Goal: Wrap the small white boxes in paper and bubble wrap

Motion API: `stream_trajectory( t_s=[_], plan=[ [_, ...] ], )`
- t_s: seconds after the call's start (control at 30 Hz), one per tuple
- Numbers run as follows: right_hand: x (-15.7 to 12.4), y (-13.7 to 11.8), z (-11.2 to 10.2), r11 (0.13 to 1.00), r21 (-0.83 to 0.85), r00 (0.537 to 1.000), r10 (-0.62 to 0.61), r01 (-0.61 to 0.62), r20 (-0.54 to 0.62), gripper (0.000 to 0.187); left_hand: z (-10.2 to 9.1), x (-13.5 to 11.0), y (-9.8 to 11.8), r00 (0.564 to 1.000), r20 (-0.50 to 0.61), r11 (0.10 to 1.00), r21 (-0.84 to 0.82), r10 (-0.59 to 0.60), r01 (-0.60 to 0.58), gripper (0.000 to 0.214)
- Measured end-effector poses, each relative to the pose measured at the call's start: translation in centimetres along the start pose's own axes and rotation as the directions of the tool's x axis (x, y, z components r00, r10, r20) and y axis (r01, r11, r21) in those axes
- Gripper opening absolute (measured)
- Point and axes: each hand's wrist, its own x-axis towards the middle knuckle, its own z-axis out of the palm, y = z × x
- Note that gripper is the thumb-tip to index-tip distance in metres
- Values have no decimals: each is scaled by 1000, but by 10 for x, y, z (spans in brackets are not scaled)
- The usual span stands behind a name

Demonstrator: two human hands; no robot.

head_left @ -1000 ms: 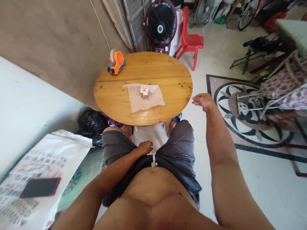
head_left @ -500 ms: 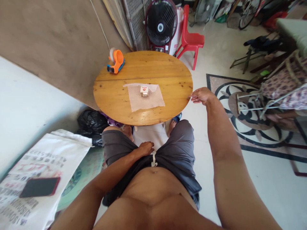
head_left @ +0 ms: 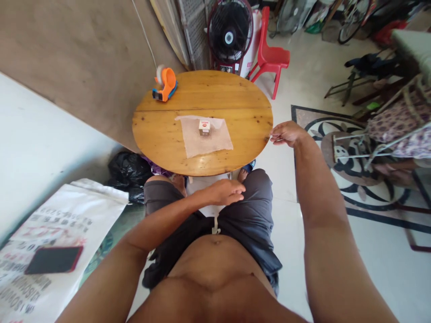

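I sit in front of a round wooden table (head_left: 235, 148). A small white and red box (head_left: 204, 128) stands on a white sheet (head_left: 215, 141) in the table's middle. An orange tape dispenser (head_left: 165, 85) sits at the far left rim. My right hand (head_left: 286, 133) touches the table's right edge, fingers loosely curled, holding nothing. My left hand (head_left: 225, 192) hovers above my lap in front of the near rim, fingers stretched out flat and empty.
A black fan (head_left: 230, 36) and a red chair (head_left: 271, 56) stand behind the table. A black bag (head_left: 126, 170) lies under its left side. A dark phone (head_left: 54, 259) rests on a printed white sack (head_left: 50, 224) at the left. Furniture crowds the right.
My left hand has lifted off my lap and moved forward and right, with fingers stretched out. My right hand has reached the table's right edge and stays there.
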Motion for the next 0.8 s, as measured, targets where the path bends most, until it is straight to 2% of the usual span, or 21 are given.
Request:
stream_trajectory(
  t_s=[0.07,0.13,0.2,0.3,0.4,0.5,0.67,0.8],
  plan=[
    [1,-5,5,999,-25,1000,-27,27,0,23,-19,19,4,995,-92,985,-170,-23,7,26],
    [4,-10,9,999,-33,999,-41,41,8,26,-35,42,-2,979,-199,962,-272,-54,-2,24],
    [7,-15,11,999,-30,999,-38,39,21,28,-50,66,-15,951,-294,957,-290,-101,12,23],
    [9,-23,14,1000,9,999,-24,24,36,29,-68,101,-37,895,-391,946,-309,-217,95,23],
    [5,-34,17,1000,-28,1000,-5,6,24,29,-77,127,-47,852,-406,918,-348,-330,189,23],
    [-1,-43,19,983,-182,1000,-3,8,28,28,-79,142,-41,819,-378,866,-429,-431,257,25],
    [-5,-51,17,972,-234,998,-6,21,66,23,-81,166,-22,810,-337,796,-556,-480,241,27],
    [-6,-55,16,968,-250,999,-8,20,49,21,-85,186,-19,758,-326,734,-619,-564,280,38]
  ],
)
